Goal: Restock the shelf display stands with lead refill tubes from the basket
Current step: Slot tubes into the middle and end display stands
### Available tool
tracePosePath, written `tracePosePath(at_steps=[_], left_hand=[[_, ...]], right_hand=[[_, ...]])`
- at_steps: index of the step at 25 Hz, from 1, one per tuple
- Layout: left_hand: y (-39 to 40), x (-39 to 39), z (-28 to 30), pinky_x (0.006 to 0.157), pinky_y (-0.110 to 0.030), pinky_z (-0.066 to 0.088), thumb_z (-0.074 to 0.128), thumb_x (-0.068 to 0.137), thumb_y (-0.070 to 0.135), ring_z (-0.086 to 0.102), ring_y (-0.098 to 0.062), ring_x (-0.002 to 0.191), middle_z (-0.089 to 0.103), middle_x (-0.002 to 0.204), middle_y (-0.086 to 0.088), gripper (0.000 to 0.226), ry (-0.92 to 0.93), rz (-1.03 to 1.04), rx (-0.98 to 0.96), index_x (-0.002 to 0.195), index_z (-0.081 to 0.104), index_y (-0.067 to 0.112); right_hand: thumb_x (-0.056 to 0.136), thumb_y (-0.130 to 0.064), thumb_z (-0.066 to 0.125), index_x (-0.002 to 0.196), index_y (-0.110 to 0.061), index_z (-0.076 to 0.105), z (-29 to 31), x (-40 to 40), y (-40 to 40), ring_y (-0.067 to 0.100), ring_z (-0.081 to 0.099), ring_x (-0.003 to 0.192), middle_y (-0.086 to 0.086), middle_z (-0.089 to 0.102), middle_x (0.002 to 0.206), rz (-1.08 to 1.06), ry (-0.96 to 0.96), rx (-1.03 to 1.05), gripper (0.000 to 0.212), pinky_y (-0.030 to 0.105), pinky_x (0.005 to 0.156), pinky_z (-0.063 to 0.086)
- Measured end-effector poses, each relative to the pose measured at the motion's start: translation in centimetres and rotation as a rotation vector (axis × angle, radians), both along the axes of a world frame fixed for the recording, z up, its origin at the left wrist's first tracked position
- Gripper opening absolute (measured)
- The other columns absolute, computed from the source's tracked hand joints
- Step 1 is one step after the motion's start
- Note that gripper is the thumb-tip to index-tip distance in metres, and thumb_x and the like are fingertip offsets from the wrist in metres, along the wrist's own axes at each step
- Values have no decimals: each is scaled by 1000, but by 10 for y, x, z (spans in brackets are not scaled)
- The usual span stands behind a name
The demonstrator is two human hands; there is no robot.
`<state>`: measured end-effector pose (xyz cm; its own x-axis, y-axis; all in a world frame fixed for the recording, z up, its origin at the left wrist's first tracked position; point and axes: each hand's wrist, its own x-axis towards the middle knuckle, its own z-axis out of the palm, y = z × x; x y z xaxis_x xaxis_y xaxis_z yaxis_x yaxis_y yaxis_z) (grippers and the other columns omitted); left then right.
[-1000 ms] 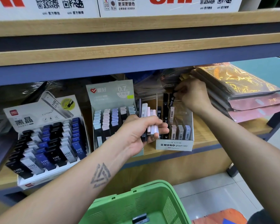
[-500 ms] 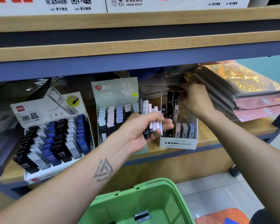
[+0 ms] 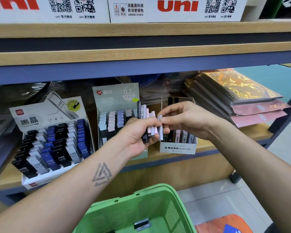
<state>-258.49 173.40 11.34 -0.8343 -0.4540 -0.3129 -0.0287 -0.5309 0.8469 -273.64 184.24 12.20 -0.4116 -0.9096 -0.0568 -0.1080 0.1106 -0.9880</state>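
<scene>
We've got both hands up in front of the lower shelf (image 3: 225, 149); our left hand (image 3: 138, 137) is curled round a fan of lead refill tubes (image 3: 149, 125), black, grey and pale pink, standing upright in the fist with their tops poking out above the fingers; thumb on the near side, fingers wrapped behind, a firm hold on the whole bunch.

Our right hand (image 3: 186, 120) comes in from the right, and its thumb and forefinger pinch the top of the rightmost tube, a pale lilac one (image 3: 160, 130); the other fingers arch loosely over it; that tube's lower part sits against the left hand's fingertips, so both hands are touching it at once.

Just behind the hands stands the clear MONO display stand (image 3: 178, 147), with black tubes at its back and a few pale ones in its front row; to its left the green-grey 0.7 stand (image 3: 116, 95), its rows filled with blue, pink and dark caps; further left the big HB 0.5 stand (image 3: 45, 115), packed with black, white and blue tubes.

Near us, at the bottom, the green basket (image 3: 168, 195); something dark lies in it, too blurred to name; stacked plastic-wrapped packets (image 3: 242, 91) rest at the right end of the shelf.
</scene>
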Motion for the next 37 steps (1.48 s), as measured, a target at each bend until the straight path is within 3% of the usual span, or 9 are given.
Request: tracePosePath(at_steps=[7, 12, 20, 25, 27, 29, 32, 35, 37], left_hand=[[-2, 3, -4, 44, -17, 52, 60, 88, -8, 75, -33, 92, 72, 101, -28, 25, -19, -26, -17, 114, 59, -11], [-2, 0, -4, 45, -18, 50, 64, 86, -7, 76, -26, 78, 74, 95, -24, 26, -47, 25, -140, 112, 62, -11], [5, -2, -4, 42, -19, 48, 62, 87, -8, 76, -29, 81, 74, 92, -24, 23, -30, 15, -152, 110, 62, -8], [12, -7, -3, 43, -17, 47, 60, 88, -9, 74, -36, 93, 74, 97, -27, 19, 11, -50, -116, 107, 59, -7], [12, -8, -5, 45, -18, 48, 62, 87, -8, 74, -36, 91, 73, 97, -27, 17, 13, -52, -113, 102, 55, -5], [13, -10, -7, 45, -18, 49, 64, 86, -8, 75, -34, 87, 73, 97, -27, 14, -10, -46, -125, 97, 55, -4], [16, -13, -9, 43, -18, 49, 65, 85, -7, 75, -30, 81, 73, 96, -27, 13, -24, -42, -128, 95, 56, -4], [15, -12, -11, 43, -19, 50, 66, 86, -6, 74, -29, 80, 73, 95, -27, 12, -32, -30, -130, 94, 57, -3], [16, -12, -13, 43, -19, 50, 66, 86, -6, 74, -29, 80, 74, 95, -26, 12, -37, -37, -136, 93, 58, -3]], right_hand=[[86, 6, 69, 103, 0, 73, 0, -4, -1, 21, 72, 90, 19, 75, 101, -120, -147, -91, 19, 27, 76, 58], [85, 10, 68, 113, 3, 70, -3, -6, 0, 24, 73, 94, 21, 74, 105, -134, -196, -150, 29, 28, 79, 59], [84, -1, 75, 111, -2, 72, -4, -6, 10, 22, 71, 89, 17, 75, 96, -128, -84, -98, 28, 34, 84, 59], [89, -3, 70, 111, -2, 71, -3, -8, 12, 24, 71, 86, 12, 72, 92, -140, -184, -233, 22, 35, 80, 59], [91, -9, 70, 115, -8, 72, 3, -15, 19, 23, 68, 74, 10, 69, 88, -190, -113, -220, 24, 32, 65, 58], [86, -12, 78, 110, -9, 74, 4, -23, 29, 18, 61, 61, 10, 68, 80, -254, 109, -135, 25, 26, 52, 48], [83, -8, 80, 93, -4, 74, -2, -35, 44, 18, 68, 64, 11, 73, 75, -291, 266, -52, 13, 25, 60, 54], [96, 4, 61, 107, -3, 70, -4, -39, 54, 22, 77, 84, 15, 76, 87, -233, 308, 46, 16, 27, 77, 61], [96, 6, 60, 109, -2, 63, -4, -40, 60, 26, 77, 86, 18, 76, 86, -220, 328, 64, 16, 25, 73, 61]])
